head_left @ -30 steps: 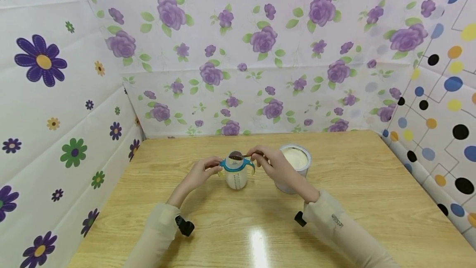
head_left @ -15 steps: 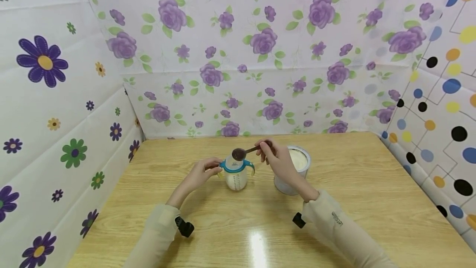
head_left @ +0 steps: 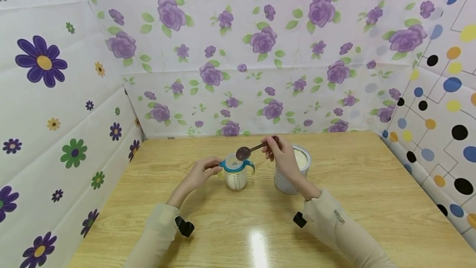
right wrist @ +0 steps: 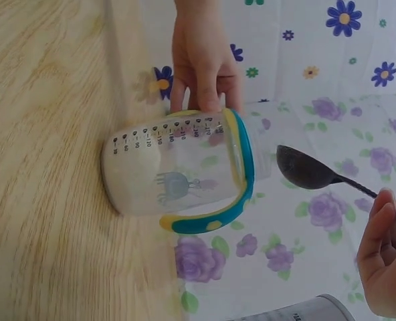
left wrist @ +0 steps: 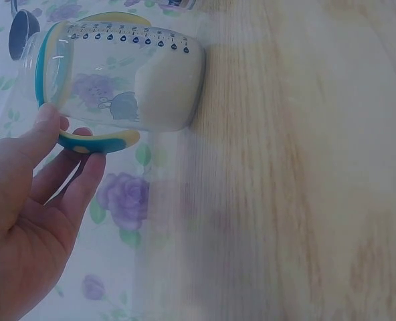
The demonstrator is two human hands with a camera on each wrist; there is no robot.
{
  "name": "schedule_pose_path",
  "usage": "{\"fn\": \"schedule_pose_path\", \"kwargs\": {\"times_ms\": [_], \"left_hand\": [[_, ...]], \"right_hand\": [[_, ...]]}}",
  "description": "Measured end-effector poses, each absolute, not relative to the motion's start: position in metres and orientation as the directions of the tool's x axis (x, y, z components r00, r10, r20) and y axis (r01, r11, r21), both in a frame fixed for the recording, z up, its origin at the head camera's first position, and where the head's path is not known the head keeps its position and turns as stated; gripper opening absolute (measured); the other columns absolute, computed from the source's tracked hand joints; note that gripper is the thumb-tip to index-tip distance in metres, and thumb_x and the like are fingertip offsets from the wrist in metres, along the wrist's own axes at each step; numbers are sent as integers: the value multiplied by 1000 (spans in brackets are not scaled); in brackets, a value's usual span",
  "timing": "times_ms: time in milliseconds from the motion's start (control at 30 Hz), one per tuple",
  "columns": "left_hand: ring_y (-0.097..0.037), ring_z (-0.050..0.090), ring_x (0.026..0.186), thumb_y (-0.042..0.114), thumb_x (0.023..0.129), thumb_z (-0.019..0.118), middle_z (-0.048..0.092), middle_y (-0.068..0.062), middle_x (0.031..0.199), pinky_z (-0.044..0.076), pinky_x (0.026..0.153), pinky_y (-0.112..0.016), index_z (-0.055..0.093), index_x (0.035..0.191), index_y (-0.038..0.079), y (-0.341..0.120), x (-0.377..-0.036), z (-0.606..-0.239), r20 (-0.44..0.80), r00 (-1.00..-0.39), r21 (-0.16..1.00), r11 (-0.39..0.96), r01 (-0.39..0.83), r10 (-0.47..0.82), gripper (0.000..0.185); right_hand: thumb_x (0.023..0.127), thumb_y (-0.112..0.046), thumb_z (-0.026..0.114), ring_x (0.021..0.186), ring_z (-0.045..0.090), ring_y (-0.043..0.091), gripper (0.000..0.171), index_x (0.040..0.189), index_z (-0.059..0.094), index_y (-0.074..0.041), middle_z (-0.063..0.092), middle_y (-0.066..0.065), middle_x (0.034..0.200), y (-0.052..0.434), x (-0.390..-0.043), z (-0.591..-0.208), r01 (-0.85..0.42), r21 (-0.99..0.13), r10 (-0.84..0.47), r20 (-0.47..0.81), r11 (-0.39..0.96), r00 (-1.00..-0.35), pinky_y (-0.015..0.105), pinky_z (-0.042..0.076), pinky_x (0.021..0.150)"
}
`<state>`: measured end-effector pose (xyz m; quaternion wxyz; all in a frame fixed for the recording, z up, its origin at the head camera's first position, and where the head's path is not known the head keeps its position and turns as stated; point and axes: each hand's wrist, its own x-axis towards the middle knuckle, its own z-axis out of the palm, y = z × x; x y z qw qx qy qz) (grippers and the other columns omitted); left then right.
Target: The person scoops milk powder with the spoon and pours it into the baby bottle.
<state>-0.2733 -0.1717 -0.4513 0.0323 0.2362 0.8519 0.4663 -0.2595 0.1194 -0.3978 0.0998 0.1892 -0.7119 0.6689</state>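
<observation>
A clear baby bottle (head_left: 236, 180) with a blue-and-yellow two-handled collar stands upright on the table, its top uncapped. White contents fill its lower part, as the right wrist view shows of the bottle (right wrist: 184, 160). My left hand (head_left: 201, 173) grips one handle (left wrist: 104, 142) between thumb and fingers. In my right hand (head_left: 280, 156) is a brown scoop spoon (head_left: 243, 153), pinched by the end of its long handle. The spoon's bowl (right wrist: 305, 167) is just above the bottle's mouth, apart from it. Dark inner surface shows in the bowl in the head view.
An uncovered metal can (head_left: 286, 183) of pale powder stands right of the bottle, partly behind my right hand and forearm. Wooden table (head_left: 223, 226) lies under everything. Flower-printed cloth (head_left: 238, 53) rises behind the table's far edge, with patterned cloths on both sides.
The spoon has come up from the bottle's mouth and shifted slightly right, its bowl now fully visible. My right hand moved right with it. The left hand and bottle stayed put.
</observation>
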Motion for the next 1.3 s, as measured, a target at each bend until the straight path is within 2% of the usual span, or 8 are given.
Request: {"fn": "schedule_pose_path", "kwargs": {"times_ms": [100, 300, 467, 733, 1033, 1300], "left_hand": [[-34, 64, 109, 9, 98, 56, 66, -19, 117, 57, 87, -42, 64, 119, 4, -171, -273, -451, 162, -886, 809, 455, 372, 436, 23], [-29, 65, 108, 18, 97, 59, 67, -12, 116, 57, 87, -39, 66, 117, 12, -175, -282, -464, 174, -886, 821, 433, 371, 429, 22], [-29, 65, 108, 16, 96, 59, 68, -12, 117, 57, 87, -38, 66, 117, 12, -175, -282, -464, 167, -893, 823, 439, 359, 417, 22], [-38, 61, 113, 6, 98, 56, 64, -21, 121, 56, 89, -44, 63, 120, 2, -169, -267, -444, 143, -887, 831, 434, 349, 439, 24], [-38, 62, 112, 6, 98, 55, 64, -22, 119, 54, 92, -51, 62, 120, 1, -168, -258, -431, 131, -885, 841, 422, 338, 447, 24], [-37, 61, 114, 7, 98, 55, 64, -21, 120, 54, 92, -48, 62, 122, 1, -169, -259, -432, 121, -889, 844, 426, 326, 441, 25]], "right_hand": [[105, -29, 43, 58, 54, 7, 42, 107, 59, 10, 60, 4, 76, 122, -264, -402, -386, -922, -106, 383, 11, -918, 18, 45, 51], [105, -28, 42, 58, 54, 6, 42, 105, 59, 11, 59, -3, 73, 127, -265, -400, -378, -926, -69, 378, -4, -923, 19, 45, 51], [105, -28, 42, 58, 54, 5, 44, 107, 58, 12, 59, -4, 73, 131, -265, -400, -375, -927, -61, 375, -18, -925, 17, 44, 51], [105, -25, 43, 55, 53, 5, 41, 104, 58, 13, 59, -3, 70, 134, -266, -397, -403, -914, -35, 404, -33, -914, 16, 43, 49], [105, -24, 43, 53, 52, 5, 39, 101, 58, 12, 58, -1, 68, 136, -268, -399, -404, -914, -29, 405, -23, -914, 17, 44, 48], [105, -26, 44, 53, 52, 6, 41, 101, 58, 12, 58, -3, 68, 139, -267, -400, -392, -920, -29, 392, -27, -919, 17, 44, 49]]}}
